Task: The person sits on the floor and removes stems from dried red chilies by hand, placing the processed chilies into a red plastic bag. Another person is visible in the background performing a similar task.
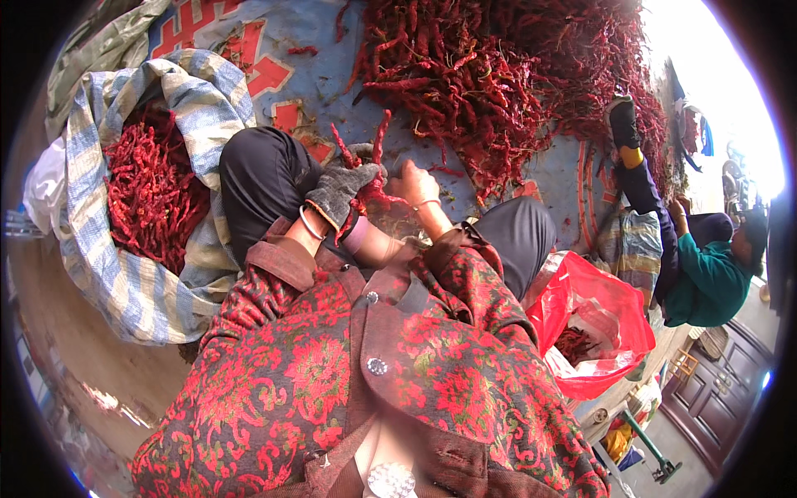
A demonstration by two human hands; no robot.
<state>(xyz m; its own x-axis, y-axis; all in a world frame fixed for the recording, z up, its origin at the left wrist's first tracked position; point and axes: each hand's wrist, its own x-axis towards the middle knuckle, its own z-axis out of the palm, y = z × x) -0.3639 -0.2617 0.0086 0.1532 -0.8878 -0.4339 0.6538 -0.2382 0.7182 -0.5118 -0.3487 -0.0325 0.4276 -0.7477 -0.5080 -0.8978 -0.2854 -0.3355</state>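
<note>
My left hand [345,187], in a grey knitted glove with a bracelet at the wrist, is closed around several dried red chili peppers [378,140] that stick up between its fingers. Just right of it is my bare right hand [416,183], its fingers curled near the chilies; whether it grips a stem or piece cannot be made out. Both hands are between my bent knees. Beyond them a large heap of dried red chilies [461,93] lies on a blue printed sheet [336,81].
At left stands a blue-and-white striped woven sack [87,205] with chilies inside. A red plastic bag [560,280] holding some chilies is beside my right knee. Another person [710,280] sits at far right, one leg stretched towards the heap, near a checked sack [632,243].
</note>
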